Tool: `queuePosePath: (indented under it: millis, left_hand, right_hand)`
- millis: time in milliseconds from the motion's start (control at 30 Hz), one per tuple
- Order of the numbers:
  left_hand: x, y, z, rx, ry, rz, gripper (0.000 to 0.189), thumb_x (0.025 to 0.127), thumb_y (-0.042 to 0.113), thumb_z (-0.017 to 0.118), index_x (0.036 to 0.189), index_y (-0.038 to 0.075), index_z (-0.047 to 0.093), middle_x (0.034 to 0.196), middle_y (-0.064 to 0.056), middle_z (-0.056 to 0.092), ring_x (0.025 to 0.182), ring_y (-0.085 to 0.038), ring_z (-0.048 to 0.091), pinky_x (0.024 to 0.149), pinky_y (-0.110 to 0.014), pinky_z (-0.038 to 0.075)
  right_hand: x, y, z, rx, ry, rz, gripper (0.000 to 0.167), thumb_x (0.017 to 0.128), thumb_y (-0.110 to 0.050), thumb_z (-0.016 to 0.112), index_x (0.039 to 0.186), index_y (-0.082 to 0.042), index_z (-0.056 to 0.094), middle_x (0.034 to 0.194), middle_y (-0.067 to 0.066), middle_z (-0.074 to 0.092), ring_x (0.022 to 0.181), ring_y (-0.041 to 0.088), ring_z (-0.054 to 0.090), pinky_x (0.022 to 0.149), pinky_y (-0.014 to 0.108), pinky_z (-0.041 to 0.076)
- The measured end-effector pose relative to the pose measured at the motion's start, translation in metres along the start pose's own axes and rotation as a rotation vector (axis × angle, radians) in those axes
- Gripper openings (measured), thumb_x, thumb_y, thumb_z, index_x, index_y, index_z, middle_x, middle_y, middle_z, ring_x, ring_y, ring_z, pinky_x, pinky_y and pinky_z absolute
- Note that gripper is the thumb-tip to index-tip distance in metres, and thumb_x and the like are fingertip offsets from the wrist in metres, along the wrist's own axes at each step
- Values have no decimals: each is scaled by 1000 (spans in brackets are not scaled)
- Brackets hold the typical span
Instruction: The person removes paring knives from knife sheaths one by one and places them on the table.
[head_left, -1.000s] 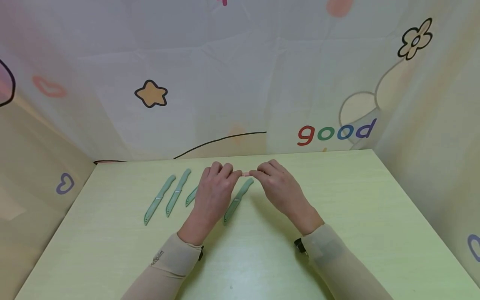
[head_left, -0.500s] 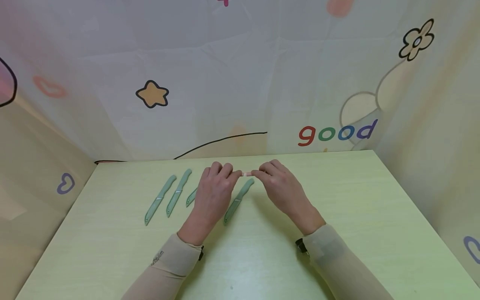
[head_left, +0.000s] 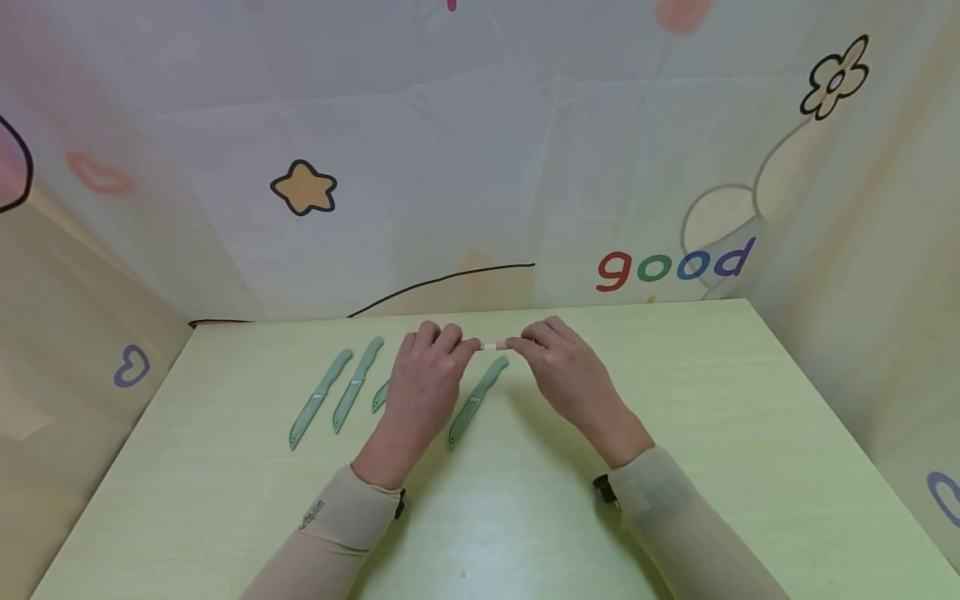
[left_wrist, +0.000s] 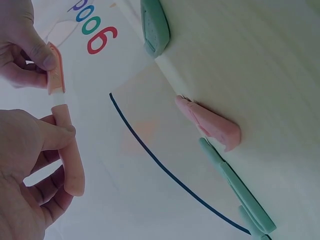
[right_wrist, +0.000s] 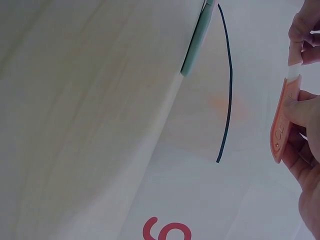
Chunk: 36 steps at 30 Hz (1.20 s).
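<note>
Above the table, both hands hold a pink knife. My left hand grips its pink handle, thumb on top and fingers curled beneath. My right hand pinches the pink sheath, which has raised lettering. Between handle and sheath shows a short stretch of white blade; the rest is inside the sheath. Under the hands lies a green knife in its sheath. A pink object lies on the table in the left wrist view, hidden behind my left hand in the head view.
More green sheathed knives lie slanted on the left: an outer knife, a second knife, and a third knife mostly covered by my left hand. A printed curtain stands along the back edge of the pale table.
My hands have drawn slightly apart, left hand leftward and right hand rightward. More white blade now shows between handle and sheath. The green knives have not moved.
</note>
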<state>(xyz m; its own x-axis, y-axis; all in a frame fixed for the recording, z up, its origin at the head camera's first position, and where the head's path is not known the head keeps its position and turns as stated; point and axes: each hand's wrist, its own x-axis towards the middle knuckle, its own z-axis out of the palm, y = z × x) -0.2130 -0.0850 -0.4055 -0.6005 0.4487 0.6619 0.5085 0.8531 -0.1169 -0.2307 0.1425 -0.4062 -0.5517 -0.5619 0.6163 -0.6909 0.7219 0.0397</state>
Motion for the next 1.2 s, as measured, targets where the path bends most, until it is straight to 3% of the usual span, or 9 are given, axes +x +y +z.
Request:
queuePosePath:
  millis: [1200]
  left_hand:
    - [2, -8, -6, -7, -22, -51, 17, 95, 9, 81, 111, 12, 83, 97, -6, 67, 88, -29, 55, 73, -40, 51]
  right_hand:
    - [-2, 8, -3, 41, 12, 18, 32, 88, 8, 82, 117, -6, 81, 99, 8, 70, 99, 26, 63, 89, 33, 58]
